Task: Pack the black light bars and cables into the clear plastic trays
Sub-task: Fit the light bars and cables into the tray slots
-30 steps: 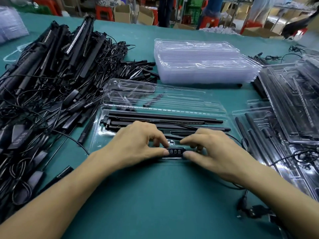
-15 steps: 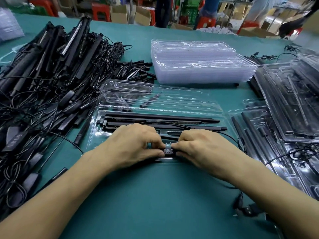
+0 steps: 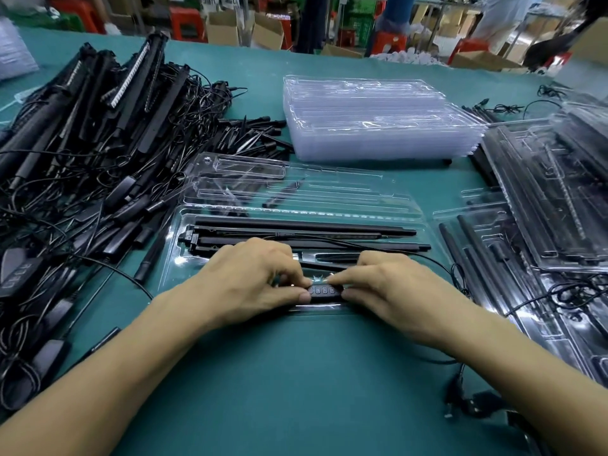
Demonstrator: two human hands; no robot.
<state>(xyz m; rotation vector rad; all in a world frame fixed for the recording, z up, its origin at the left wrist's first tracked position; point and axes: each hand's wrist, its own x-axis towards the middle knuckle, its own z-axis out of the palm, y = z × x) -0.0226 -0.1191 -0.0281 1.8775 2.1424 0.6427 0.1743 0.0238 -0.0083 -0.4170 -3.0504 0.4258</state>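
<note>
Clear open tray [image 3: 184, 258] on desk [image 3: 296, 373] holds three black light bars [image 3: 306, 230]; four-button controller [image 3: 324, 290] at near edge, left hand [image 3: 253, 281], right hand [image 3: 391, 284], each grip pinching one end. Empty tray stack [image 3: 378, 126] far; loose bar pile [image 3: 82, 159] left.

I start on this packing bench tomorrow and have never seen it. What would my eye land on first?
The left hand and right hand pinch a small buttoned controller at the near edge of an open clear tray holding long black bars. A big tangle of bars and cables sprawls at the left; a stack of empty trays stands behind, and packed trays lie at the right.
</note>
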